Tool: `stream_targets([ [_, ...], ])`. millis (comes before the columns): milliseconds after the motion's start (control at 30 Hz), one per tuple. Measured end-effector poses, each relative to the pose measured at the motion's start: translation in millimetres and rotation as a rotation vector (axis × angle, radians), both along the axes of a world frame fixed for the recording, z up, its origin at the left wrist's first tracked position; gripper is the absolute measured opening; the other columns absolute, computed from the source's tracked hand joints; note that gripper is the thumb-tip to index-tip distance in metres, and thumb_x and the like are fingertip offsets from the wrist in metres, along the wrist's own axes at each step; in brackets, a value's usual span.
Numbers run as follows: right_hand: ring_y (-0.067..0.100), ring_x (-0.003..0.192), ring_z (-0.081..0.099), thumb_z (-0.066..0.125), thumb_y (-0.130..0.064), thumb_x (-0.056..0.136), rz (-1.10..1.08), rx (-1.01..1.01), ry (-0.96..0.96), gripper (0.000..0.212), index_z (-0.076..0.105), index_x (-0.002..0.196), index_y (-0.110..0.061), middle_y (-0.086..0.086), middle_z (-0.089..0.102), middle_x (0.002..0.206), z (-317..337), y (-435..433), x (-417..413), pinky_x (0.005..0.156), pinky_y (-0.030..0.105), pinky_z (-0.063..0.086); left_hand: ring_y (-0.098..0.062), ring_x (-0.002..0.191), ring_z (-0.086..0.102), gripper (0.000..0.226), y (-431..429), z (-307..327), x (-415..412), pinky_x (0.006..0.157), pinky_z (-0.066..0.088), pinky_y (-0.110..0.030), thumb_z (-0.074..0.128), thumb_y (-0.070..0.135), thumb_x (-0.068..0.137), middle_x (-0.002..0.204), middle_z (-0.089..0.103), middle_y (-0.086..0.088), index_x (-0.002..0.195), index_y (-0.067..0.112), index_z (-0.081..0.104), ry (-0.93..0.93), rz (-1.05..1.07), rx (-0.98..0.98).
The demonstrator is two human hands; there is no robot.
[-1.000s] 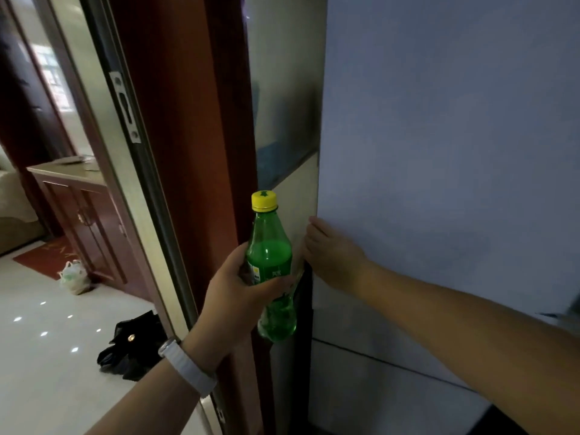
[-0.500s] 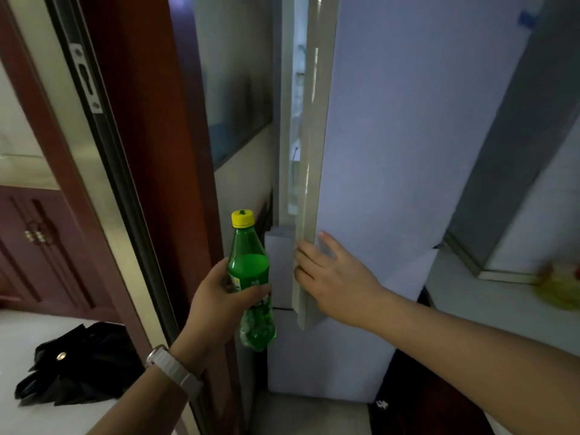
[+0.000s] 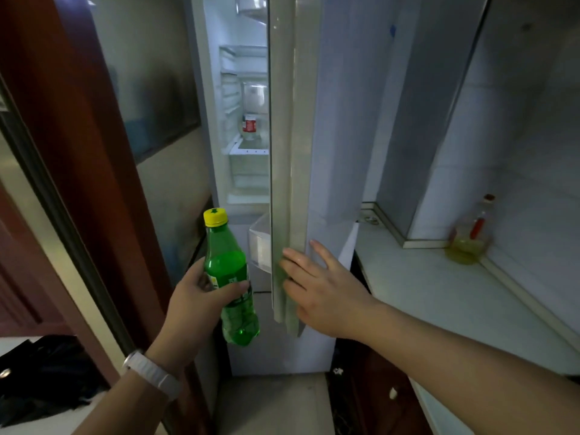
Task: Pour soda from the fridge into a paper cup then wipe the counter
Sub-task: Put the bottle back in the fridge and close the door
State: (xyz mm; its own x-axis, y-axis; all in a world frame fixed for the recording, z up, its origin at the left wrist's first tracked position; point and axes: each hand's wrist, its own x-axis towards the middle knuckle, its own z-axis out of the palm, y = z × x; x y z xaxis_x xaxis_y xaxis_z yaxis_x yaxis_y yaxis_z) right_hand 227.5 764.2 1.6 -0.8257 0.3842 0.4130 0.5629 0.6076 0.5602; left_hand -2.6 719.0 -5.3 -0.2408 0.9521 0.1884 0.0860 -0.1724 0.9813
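Soda bottle [image 3: 226,271] sits upright in left hand [image 3: 191,306]'s curled grip beside the ajar fridge door [image 3: 295,120]; right hand [image 3: 326,296] lies flat, fingers straight, on its edge, so keep bottle steady, clear of door swing.

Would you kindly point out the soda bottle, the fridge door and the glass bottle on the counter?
soda bottle [image 3: 224,262]: head view, green body above the label.
fridge door [image 3: 295,136]: head view, pale side edge.
glass bottle [image 3: 467,246]: head view, yellow lower body.

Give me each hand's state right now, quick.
Left hand: grips the green soda bottle.
Right hand: open, straight fingers on the fridge door edge.
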Motion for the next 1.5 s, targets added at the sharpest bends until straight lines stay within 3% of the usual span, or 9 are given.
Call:
stream_targets([
  [100, 0.032, 0.138, 0.038, 0.053, -0.031, 0.086, -0.027, -0.041, 0.059, 0.036, 0.066, 0.111, -0.007, 0.017, 0.056, 0.133, -4.3, -20.3, 30.3, 0.111, 0.059, 0.030, -0.010, 0.078, 0.071, 0.038, -18.5, 1.9, 33.0, 0.068, 0.055, -0.024, 0.080, -0.004, 0.070, 0.086, 0.076, 0.000, 0.101, 0.014, 0.068, 0.009, -0.035, 0.017],
  [433, 0.033, 0.139, 0.036, 0.050, -0.030, 0.083, -0.242, -0.141, 0.361, 0.045, 0.061, 0.119, -0.007, 0.017, 0.046, 0.145, -28.5, -74.9, 118.2, 0.109, 0.053, 0.035, -0.018, 0.086, 0.072, 0.043, -48.9, -7.9, 113.1, 0.076, 0.055, -0.032, 0.086, -0.001, 0.064, 0.092, 0.076, -0.002, 0.093, 0.028, 0.071, 0.038, -0.165, 0.009],
  [700, 0.034, 0.147, 0.018, 0.061, -0.033, 0.076, -0.521, -0.282, 0.500, 0.070, 0.043, 0.142, -0.018, 0.018, 0.012, 0.161, -53.7, -91.2, 167.0, 0.114, 0.056, 0.024, -0.013, 0.081, 0.071, 0.037, -32.9, 3.1, 165.6, 0.070, 0.055, -0.026, 0.079, -0.006, 0.071, 0.091, 0.076, -0.004, 0.103, 0.010, 0.069, 0.057, -0.323, 0.025],
  [833, 0.037, 0.148, 0.013, 0.063, -0.031, 0.080, -0.567, -0.324, 0.634, 0.073, 0.034, 0.146, -0.020, 0.019, 0.000, 0.162, -63.3, -88.3, 186.5, 0.113, 0.054, 0.030, -0.010, 0.079, 0.070, 0.039, -20.1, 9.5, 192.4, 0.070, 0.057, -0.024, 0.080, -0.007, 0.068, 0.090, 0.076, -0.002, 0.103, 0.006, 0.069, 0.044, -0.407, 0.063],
  [1000, 0.028, 0.150, -0.007, 0.054, -0.035, 0.088, -0.657, -0.410, 0.924, 0.082, 0.006, 0.154, -0.025, -0.003, -0.030, 0.157, -65.4, -77.0, 200.9, 0.116, 0.050, 0.027, -0.020, 0.087, 0.070, 0.046, 6.0, 10.6, 219.7, 0.078, 0.057, -0.034, 0.085, 0.004, 0.059, 0.094, 0.076, -0.007, 0.102, 0.011, 0.069, 0.055, -0.507, 0.078],
  [1133, 0.018, 0.148, -0.018, 0.054, -0.036, 0.088, -0.739, -0.442, 1.108, 0.090, -0.008, 0.154, -0.029, -0.017, -0.039, 0.150, -59.2, -61.9, 211.4, 0.119, 0.048, 0.020, -0.022, 0.092, 0.070, 0.053, 25.7, 13.1, 236.6, 0.082, 0.056, -0.044, 0.087, 0.014, 0.055, 0.098, 0.076, -0.005, 0.105, 0.018, 0.070, 0.033, -0.584, 0.062],
  [1200, 0.016, 0.147, -0.020, 0.056, -0.035, 0.087, -0.759, -0.430, 1.160, 0.094, -0.010, 0.153, -0.032, -0.019, -0.038, 0.149, -56.5, -53.5, 220.0, 0.119, 0.049, 0.019, -0.021, 0.091, 0.071, 0.052, 34.4, 16.0, 244.3, 0.081, 0.055, -0.042, 0.087, 0.017, 0.054, 0.098, 0.076, -0.004, 0.103, 0.020, 0.070, 0.033, -0.629, 0.051],
  [1300, 0.016, 0.148, -0.018, 0.057, -0.037, 0.086, -0.803, -0.398, 1.189, 0.095, -0.010, 0.153, -0.032, -0.017, -0.036, 0.151, -55.8, -43.4, 234.8, 0.118, 0.048, 0.023, -0.015, 0.086, 0.071, 0.043, 46.4, 18.7, 252.2, 0.077, 0.053, -0.036, 0.083, -0.002, 0.066, 0.094, 0.076, -0.001, 0.101, 0.020, 0.071, 0.066, -0.680, 0.069],
  [1500, 0.020, 0.149, -0.012, 0.055, -0.043, 0.087, -0.932, -0.383, 1.191, 0.092, -0.009, 0.153, -0.036, -0.016, -0.046, 0.146, -54.7, -25.2, 253.8, 0.116, 0.045, 0.028, -0.020, 0.090, 0.071, 0.052, 73.4, 22.5, 258.6, 0.077, 0.057, -0.027, 0.086, 0.013, 0.059, 0.097, 0.076, -0.005, 0.107, 0.016, 0.069, 0.082, -0.748, 0.105],
])
